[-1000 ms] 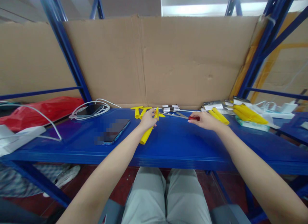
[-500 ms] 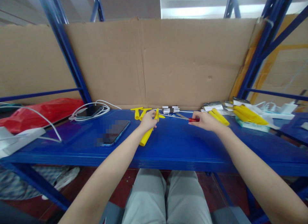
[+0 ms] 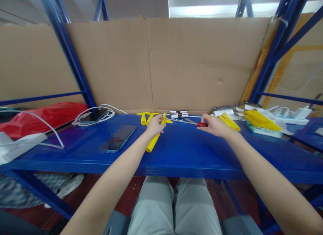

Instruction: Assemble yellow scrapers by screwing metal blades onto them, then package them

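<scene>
My left hand (image 3: pixel 154 126) is closed around a yellow T-shaped piece with a tube-like stem (image 3: pixel 152 144); the stem slants toward the table's front edge, and the fingers hide its middle. More yellow T-shaped pieces (image 3: pixel 143 118) lie just beyond that hand. To the right, my right hand (image 3: pixel 212 125) is closed on the red handle of a pair of scissors (image 3: pixel 202 124). Their thin metal blades point left, spread apart, low over the blue table (image 3: pixel 186 150). Small white bits lie near the blade tips, too small to name.
Stacked black-and-white packets (image 3: pixel 179 114) stand against the cardboard wall (image 3: pixel 202 66). Two yellow tubes (image 3: pixel 229 122) lie beside my right forearm, with wrapped yellow pieces (image 3: pixel 262 120) farther right. A phone (image 3: pixel 121 139), coiled white cable (image 3: pixel 108 115) and red bag (image 3: pixel 45 119) are on the left.
The whole view has shifted very slightly. Both hands keep their hold and stay in almost the same places.
</scene>
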Tool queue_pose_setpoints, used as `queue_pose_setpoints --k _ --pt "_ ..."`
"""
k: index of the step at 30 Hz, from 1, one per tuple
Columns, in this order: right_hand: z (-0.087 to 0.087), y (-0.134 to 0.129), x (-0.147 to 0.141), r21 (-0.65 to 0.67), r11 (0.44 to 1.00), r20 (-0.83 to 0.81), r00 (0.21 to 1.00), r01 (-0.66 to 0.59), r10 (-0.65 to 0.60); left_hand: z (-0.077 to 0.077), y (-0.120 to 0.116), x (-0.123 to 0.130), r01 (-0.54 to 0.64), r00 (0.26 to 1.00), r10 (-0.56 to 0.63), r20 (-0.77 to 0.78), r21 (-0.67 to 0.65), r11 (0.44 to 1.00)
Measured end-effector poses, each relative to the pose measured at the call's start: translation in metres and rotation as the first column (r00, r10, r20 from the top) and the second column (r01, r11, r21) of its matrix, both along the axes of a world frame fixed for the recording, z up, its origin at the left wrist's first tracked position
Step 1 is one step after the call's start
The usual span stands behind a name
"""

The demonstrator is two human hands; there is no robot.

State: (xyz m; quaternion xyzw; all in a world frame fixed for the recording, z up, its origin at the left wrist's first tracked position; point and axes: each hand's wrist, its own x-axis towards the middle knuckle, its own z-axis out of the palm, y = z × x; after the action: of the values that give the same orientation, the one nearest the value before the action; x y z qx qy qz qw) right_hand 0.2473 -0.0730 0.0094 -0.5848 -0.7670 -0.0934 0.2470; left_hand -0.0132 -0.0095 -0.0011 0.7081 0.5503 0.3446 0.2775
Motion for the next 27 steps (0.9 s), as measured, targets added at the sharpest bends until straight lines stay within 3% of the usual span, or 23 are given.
queue_pose_setpoints --k 11,17,27 --pt "0.001 -0.003 -0.005 -0.09 0.992 -0.016 0.996 -0.084 0.083 0.003 -0.003 0.001 0.004 1.0 -0.004 0.016 -0.015 1.0" --pt "-0.006 0.005 -0.001 -0.046 0.997 0.06 0.996 -0.06 0.063 0.002 -0.001 0.0 -0.002 1.0 0.002 0.017 -0.007 1.0" --pt "0.001 -0.003 -0.001 0.021 0.998 0.159 0.986 -0.064 0.06 0.002 -0.003 0.0 0.0 1.0 0.0 0.009 0.003 1.0"
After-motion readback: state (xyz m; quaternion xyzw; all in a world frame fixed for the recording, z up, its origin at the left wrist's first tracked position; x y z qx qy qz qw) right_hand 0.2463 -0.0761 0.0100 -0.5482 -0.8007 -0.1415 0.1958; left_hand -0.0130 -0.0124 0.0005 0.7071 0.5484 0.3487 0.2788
